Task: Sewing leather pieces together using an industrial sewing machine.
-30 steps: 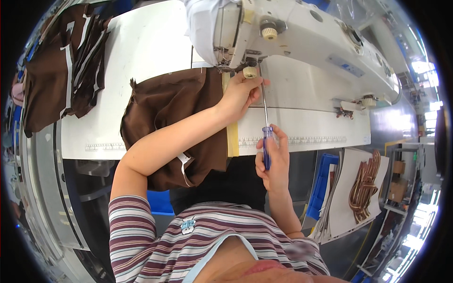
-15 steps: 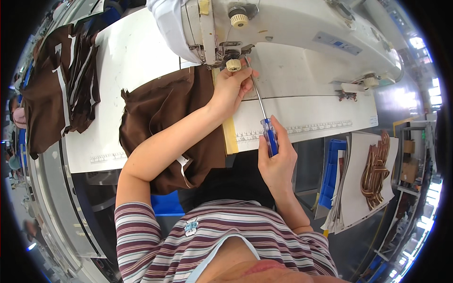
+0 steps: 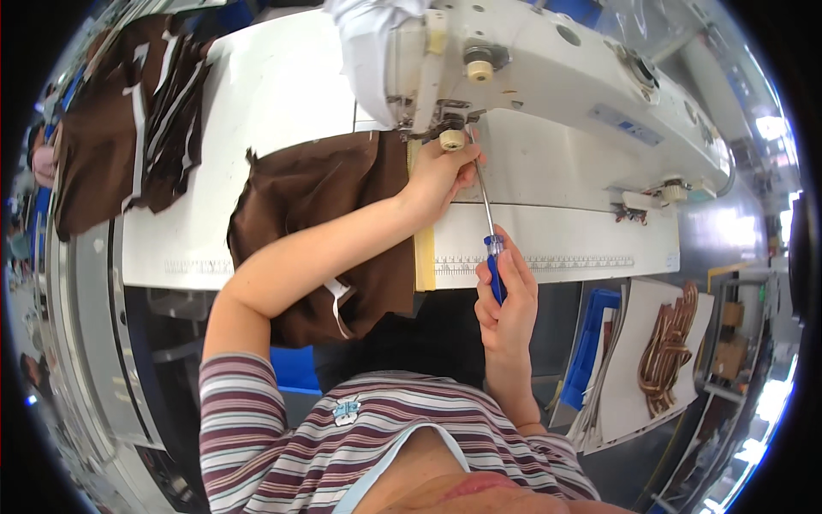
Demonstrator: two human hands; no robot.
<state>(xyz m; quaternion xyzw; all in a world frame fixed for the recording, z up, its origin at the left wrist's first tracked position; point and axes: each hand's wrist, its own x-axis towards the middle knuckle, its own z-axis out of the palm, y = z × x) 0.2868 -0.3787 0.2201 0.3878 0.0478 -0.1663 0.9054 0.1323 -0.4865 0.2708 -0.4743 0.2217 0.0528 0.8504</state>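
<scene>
A person in a striped shirt works at one white sewing machine (image 3: 548, 77), the right hand (image 3: 509, 295) wrapped around the blue handle of a screwdriver (image 3: 495, 248), fingers curled and clamped on it. The left hand (image 3: 441, 176) reaches to the machine's head, its fingers bent and close together just beside the metal shaft; whether they pinch it cannot be told.

There is one screwdriver, standing out over the near edge of the white table (image 3: 556, 227), right of center. Two cream knobs (image 3: 451, 140) show on the machine's head, and a third cream knob (image 3: 674, 190) at the far right. One piece of brown cloth (image 3: 295, 193) lies under the left forearm and hangs over the near edge, beside one yellow strip (image 3: 425, 261); more brown fabric (image 3: 103, 146) is heaped at far left, its layers too overlapped to count. One bundle of brown strips (image 3: 664, 355) rests at right.

The screwdriver's long axis runs near to far, leaning slightly left at its far end, handle toward the person, shaft toward the machine's head.
</scene>
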